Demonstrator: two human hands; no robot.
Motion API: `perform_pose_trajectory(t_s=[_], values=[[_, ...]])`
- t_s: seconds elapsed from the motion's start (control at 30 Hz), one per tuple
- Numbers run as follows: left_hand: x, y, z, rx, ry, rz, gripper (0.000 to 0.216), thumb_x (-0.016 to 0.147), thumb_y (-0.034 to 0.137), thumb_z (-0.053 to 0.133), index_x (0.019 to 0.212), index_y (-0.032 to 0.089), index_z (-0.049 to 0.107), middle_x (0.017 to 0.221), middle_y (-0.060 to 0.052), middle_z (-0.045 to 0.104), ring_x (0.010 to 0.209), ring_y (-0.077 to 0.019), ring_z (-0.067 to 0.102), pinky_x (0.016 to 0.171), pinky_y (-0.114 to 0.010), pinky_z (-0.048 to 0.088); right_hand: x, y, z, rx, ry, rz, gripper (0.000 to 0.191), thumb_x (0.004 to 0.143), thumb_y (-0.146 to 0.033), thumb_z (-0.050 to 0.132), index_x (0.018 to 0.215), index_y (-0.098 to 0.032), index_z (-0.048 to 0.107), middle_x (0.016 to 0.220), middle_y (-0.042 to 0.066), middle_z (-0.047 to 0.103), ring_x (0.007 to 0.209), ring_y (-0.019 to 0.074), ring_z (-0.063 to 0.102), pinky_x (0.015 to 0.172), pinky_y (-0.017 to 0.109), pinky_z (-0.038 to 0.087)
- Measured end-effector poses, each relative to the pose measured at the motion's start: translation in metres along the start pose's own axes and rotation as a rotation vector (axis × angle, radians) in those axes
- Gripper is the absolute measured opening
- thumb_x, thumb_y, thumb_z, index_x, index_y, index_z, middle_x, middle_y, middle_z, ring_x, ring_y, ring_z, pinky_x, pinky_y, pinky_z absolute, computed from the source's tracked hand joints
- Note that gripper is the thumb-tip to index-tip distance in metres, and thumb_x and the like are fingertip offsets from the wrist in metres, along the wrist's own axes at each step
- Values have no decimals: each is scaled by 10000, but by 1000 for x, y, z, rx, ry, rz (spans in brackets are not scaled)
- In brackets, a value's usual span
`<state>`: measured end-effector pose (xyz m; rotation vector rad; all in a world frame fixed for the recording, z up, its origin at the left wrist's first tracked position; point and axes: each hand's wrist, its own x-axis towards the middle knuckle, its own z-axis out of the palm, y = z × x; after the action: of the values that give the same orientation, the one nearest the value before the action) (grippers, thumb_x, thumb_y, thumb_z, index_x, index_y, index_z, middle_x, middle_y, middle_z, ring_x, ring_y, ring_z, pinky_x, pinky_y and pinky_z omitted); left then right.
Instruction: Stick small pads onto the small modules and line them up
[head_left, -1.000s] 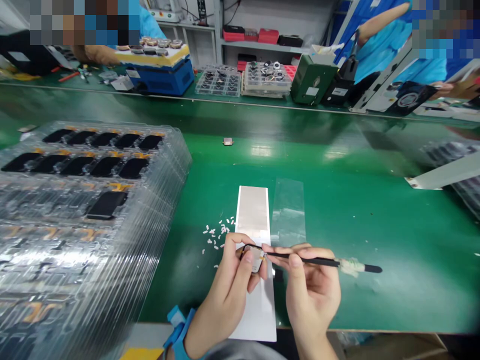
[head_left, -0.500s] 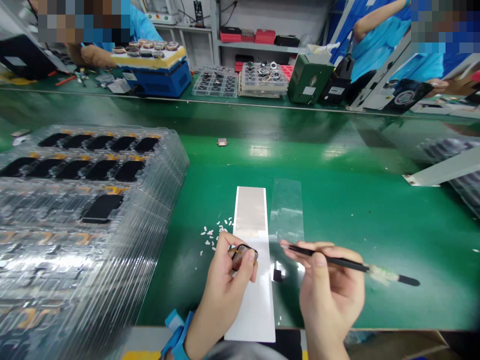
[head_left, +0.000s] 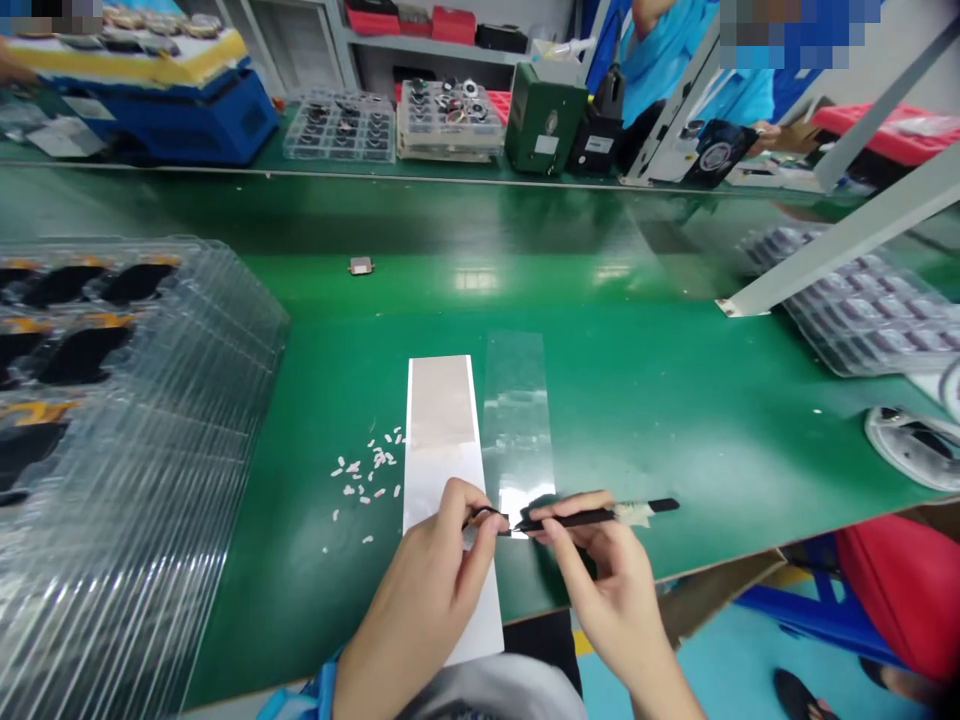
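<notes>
1. Hands have closed in again since the earlier frame, and the view has swung right and down, bringing the floor into sight
2. Left hand [head_left: 420, 570] pinches a small black-rimmed module [head_left: 480, 516] between thumb and fingers, most of it hidden in the grip, above the near end of a white backing strip [head_left: 439, 490]
3. Right hand [head_left: 607, 570] clenches a slim black pick [head_left: 577, 518], bound with white tape near its back end; its tip reaches the module's edge, though contact cannot be told
4. Just right of the strip lies a clear film strip [head_left: 517, 420]; just left, scattered white flecks [head_left: 367, 470]; farther left, stacked clear trays [head_left: 135, 400] of black parts, all on a green bench mat [head_left: 637, 400]
5. Beyond the strip, across the bench, stand a blue machine [head_left: 187, 125] and a green box [head_left: 544, 118], with a co-worker in a blue smock [head_left: 664, 60] behind them; well right of it, a tray of parts [head_left: 862, 315] sits above a red seat [head_left: 900, 590]
</notes>
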<state>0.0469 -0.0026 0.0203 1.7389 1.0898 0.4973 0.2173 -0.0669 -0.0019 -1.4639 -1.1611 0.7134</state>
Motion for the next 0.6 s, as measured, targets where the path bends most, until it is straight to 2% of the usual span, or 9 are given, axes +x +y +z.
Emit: perform_pose_trajectory(t_s=[0.1,0.43,0.6], values=[[0,-3,1,-14,2,-8,69,1042,316,377,1005,266,407,887,-25,712,803,-226,720,676,-285,477,-1,3,1,-12,2,-1,37,915,-207,645,913,-174,662,927,88,715,819,202,751,713,324,661],[0,-4,2,11,5,-29,67,1025,325,401,999,263,403,838,-15,687,675,-211,693,647,-296,489,-2,3,1,5,12,24,25,912,-208,652,909,-183,650,904,77,709,800,201,758,701,311,660],[1,-4,3,12,23,-17,39,1012,285,414,993,253,425,867,-30,704,751,-216,714,643,-287,486,-2,2,6,59,44,56,54,918,-242,654,921,-192,635,905,67,702,760,186,753,702,310,659]])
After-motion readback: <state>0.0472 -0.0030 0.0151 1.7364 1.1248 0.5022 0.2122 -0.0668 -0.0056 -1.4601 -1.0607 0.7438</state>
